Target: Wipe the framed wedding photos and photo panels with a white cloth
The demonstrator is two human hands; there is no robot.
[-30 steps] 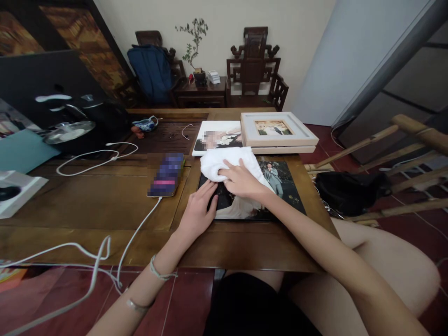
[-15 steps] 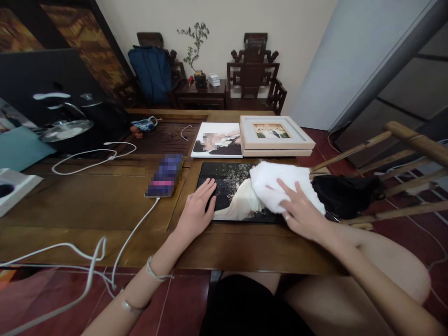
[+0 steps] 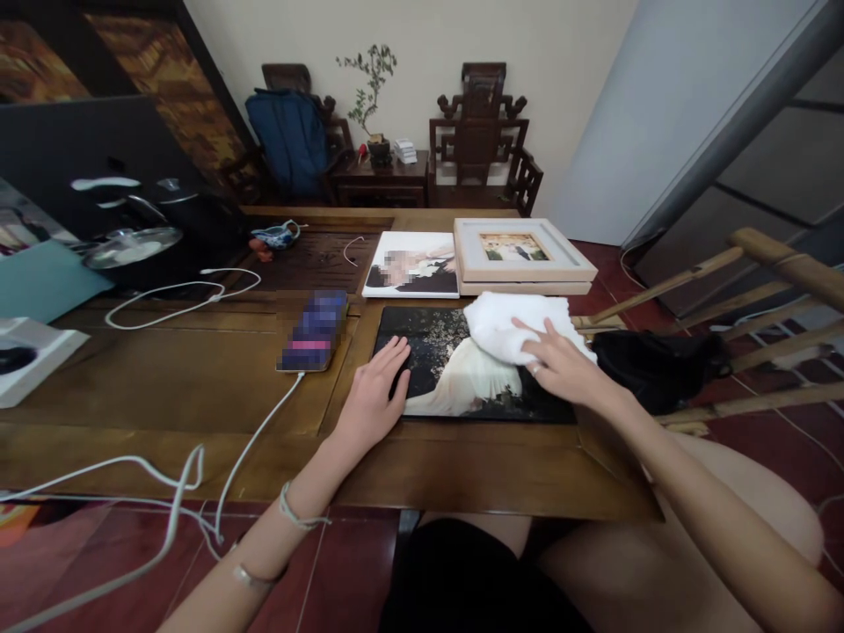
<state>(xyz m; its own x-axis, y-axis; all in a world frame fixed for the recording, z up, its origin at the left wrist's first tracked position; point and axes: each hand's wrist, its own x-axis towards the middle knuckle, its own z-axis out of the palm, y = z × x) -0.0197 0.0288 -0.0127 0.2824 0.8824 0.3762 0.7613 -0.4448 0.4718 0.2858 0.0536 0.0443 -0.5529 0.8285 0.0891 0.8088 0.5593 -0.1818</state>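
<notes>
A dark photo panel point(image 3: 471, 382), showing a pale flowing dress, lies flat on the wooden table point(image 3: 462, 466) in front of me. My left hand point(image 3: 378, 391) rests flat on its left edge, fingers stretched out. With my right hand point(image 3: 560, 362) I hold a white cloth point(image 3: 505, 323) against the panel's upper right part, fingers pressed onto the fabric. The cloth hides that corner of the panel.
Behind the panel lie a white-edged photo print point(image 3: 422, 264) and stacked light-wood picture frames point(image 3: 524, 255). A phone point(image 3: 313, 334) with a white charging cable point(image 3: 257, 448) is on the left. At right stands a bamboo chair point(image 3: 778, 264) with a black bag point(image 3: 650, 365).
My right hand and the cloth have moved up and slightly left, uncovering the panel's lower right part. My left hand stays on the left edge.
</notes>
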